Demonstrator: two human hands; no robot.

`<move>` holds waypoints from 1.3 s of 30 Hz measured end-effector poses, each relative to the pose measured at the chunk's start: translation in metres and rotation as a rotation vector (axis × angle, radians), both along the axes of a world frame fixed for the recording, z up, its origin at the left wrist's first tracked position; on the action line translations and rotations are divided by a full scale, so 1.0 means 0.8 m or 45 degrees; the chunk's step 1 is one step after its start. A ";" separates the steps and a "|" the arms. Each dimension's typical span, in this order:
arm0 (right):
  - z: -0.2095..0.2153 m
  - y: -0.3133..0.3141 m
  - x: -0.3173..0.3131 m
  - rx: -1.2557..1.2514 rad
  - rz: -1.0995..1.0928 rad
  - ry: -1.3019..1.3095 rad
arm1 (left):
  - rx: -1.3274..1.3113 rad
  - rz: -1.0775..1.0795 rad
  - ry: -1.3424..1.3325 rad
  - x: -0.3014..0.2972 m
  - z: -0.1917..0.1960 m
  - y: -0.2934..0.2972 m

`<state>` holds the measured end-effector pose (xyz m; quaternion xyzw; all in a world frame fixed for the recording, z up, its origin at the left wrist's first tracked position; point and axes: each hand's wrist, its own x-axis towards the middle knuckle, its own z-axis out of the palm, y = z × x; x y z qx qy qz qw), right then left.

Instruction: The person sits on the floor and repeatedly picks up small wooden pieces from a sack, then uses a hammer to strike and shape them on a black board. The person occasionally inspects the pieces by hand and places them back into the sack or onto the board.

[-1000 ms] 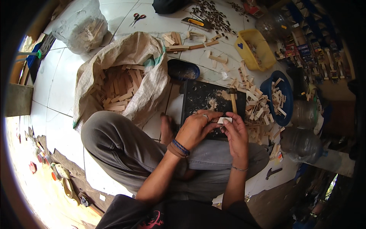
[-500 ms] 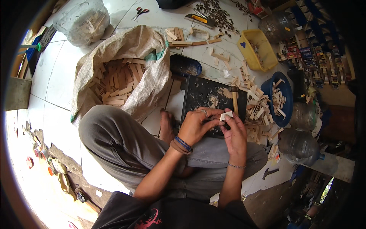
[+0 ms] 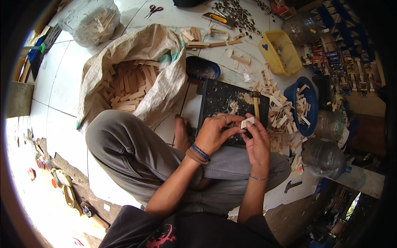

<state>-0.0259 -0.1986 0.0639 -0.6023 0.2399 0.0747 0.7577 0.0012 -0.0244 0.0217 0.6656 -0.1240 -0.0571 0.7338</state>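
Note:
A small pale wooden piece (image 3: 247, 122) is pinched between the fingertips of both hands above my lap. My left hand (image 3: 215, 133) grips it from the left, thumb and fingers closed on its near edge. From the right, my right hand (image 3: 257, 142) holds it with the thumb on its face. Fingers hide part of its shape. Just beyond the hands lies a black board (image 3: 215, 97) strewn with wood shavings. A hammer with a wooden handle (image 3: 256, 105) rests on the board's right side.
An open woven sack (image 3: 169, 82) of wooden strips stands left. On the right are a heap of wooden pieces (image 3: 281, 118), a blue basin (image 3: 310, 128) and a yellow tub (image 3: 291, 68). Farther off lie scissors (image 3: 153, 11) and a handsaw (image 3: 218, 18). A second hammer (image 3: 292, 185) lies near right.
Both hands stay on the wooden piece and have shifted very slightly right and up with it. The surroundings have moved only a little in the view.

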 end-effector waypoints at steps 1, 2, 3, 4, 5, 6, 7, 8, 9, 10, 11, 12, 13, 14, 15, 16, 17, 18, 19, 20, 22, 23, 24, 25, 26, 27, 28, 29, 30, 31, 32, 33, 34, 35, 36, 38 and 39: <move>0.000 0.000 0.000 0.011 0.013 -0.009 | 0.012 0.015 -0.034 0.000 0.000 0.001; 0.001 0.001 0.000 0.016 0.009 -0.007 | 0.006 0.004 -0.018 0.000 0.001 0.001; 0.001 0.001 0.000 0.010 -0.013 0.008 | 0.003 0.006 -0.030 0.001 0.001 0.001; 0.001 0.001 0.000 0.014 0.005 -0.005 | 0.015 0.018 -0.065 0.001 0.001 0.001; 0.002 0.001 0.000 0.007 0.006 -0.005 | 0.008 -0.001 -0.027 0.001 0.001 0.001; 0.002 0.001 -0.001 0.001 -0.005 -0.002 | 0.016 -0.010 -0.014 0.001 0.001 0.001; 0.002 0.001 -0.001 0.005 0.009 -0.005 | 0.037 -0.008 -0.024 0.001 0.001 0.002; 0.002 0.000 -0.001 0.010 0.012 -0.005 | 0.010 -0.011 0.003 0.001 0.001 0.001; 0.002 0.000 -0.001 0.011 -0.001 0.002 | -0.004 -0.002 0.006 0.000 0.001 0.001; 0.001 0.000 -0.001 0.015 0.012 -0.008 | -0.018 0.007 0.008 0.000 0.002 0.000; 0.001 0.000 -0.001 0.015 0.008 -0.009 | -0.026 0.010 0.012 0.000 0.002 0.000; 0.000 0.000 -0.001 0.006 -0.010 0.005 | -0.035 0.012 0.015 0.000 0.003 0.000; 0.000 0.000 -0.001 0.016 0.003 -0.012 | -0.045 0.014 0.018 0.000 0.003 -0.001; -0.001 0.000 -0.001 0.017 0.002 -0.014 | -0.057 0.013 0.035 0.001 0.004 -0.001; -0.001 0.001 -0.001 0.013 -0.016 -0.005 | -0.069 0.012 0.052 0.001 0.005 0.000; -0.001 0.001 -0.001 0.013 -0.001 -0.029 | -0.050 0.000 0.082 0.001 0.006 0.000; -0.002 0.002 0.000 0.007 -0.002 -0.042 | -0.042 0.007 0.023 0.002 0.007 0.002; -0.001 0.002 0.000 -0.003 -0.021 -0.049 | -0.004 0.003 -0.025 0.002 0.008 0.003; 0.000 0.003 0.000 -0.005 -0.003 -0.058 | 0.035 0.017 -0.090 0.002 0.009 0.004; 0.000 0.003 0.000 -0.013 -0.003 -0.062 | -0.003 0.004 -0.049 0.003 0.010 0.005; 0.002 0.004 0.001 -0.024 -0.005 -0.048 | -0.081 0.020 -0.012 0.002 0.011 0.003; 0.003 0.004 0.000 -0.028 -0.008 -0.031 | -0.090 0.022 -0.001 0.002 0.011 0.002; 0.003 0.004 0.000 -0.027 -0.016 -0.014 | -0.102 0.029 -0.002 0.002 0.011 0.000; 0.003 0.004 0.001 -0.042 -0.022 -0.011 | -0.115 0.047 -0.022 0.002 0.010 -0.001; 0.002 0.004 0.000 -0.051 -0.032 -0.009 | -0.143 0.044 -0.018 0.002 0.009 -0.002; 0.001 0.004 0.001 -0.047 -0.031 -0.036 | -0.171 0.052 -0.032 0.003 0.008 -0.004; 0.001 0.003 0.001 -0.077 -0.022 -0.008 | -0.194 0.066 -0.056 0.003 0.006 -0.004; 0.002 0.002 0.001 -0.097 -0.006 -0.010 | -0.181 0.084 -0.102 0.003 0.005 -0.004; 0.004 -0.001 0.003 -0.117 0.008 -0.012 | -0.164 0.107 -0.160 0.003 0.004 -0.005; 0.007 -0.005 0.007 -0.160 0.106 0.022 | -0.150 0.137 -0.230 0.002 0.003 -0.005; 0.014 -0.012 0.013 -0.209 0.200 0.061 | -0.190 0.099 -0.122 0.000 0.002 -0.005; 0.021 -0.018 0.020 -0.312 0.247 0.174 | -0.173 0.080 -0.141 -0.001 0.001 -0.005; 0.027 -0.025 0.034 -0.358 0.270 0.181 | -0.161 0.072 -0.185 -0.001 0.000 -0.005; 0.031 -0.028 0.050 -0.566 0.281 0.078 | -0.158 0.072 -0.222 -0.002 -0.001 -0.006; 0.034 -0.031 0.073 -0.701 0.328 -0.046 | -0.170 0.068 -0.218 -0.003 -0.001 -0.009; 0.030 -0.030 0.128 -0.927 0.398 -0.194 | -0.140 0.062 -0.220 -0.004 -0.004 -0.009; 0.023 -0.026 0.157 -0.965 0.495 -0.375 | -0.124 0.059 -0.222 -0.003 -0.005 -0.009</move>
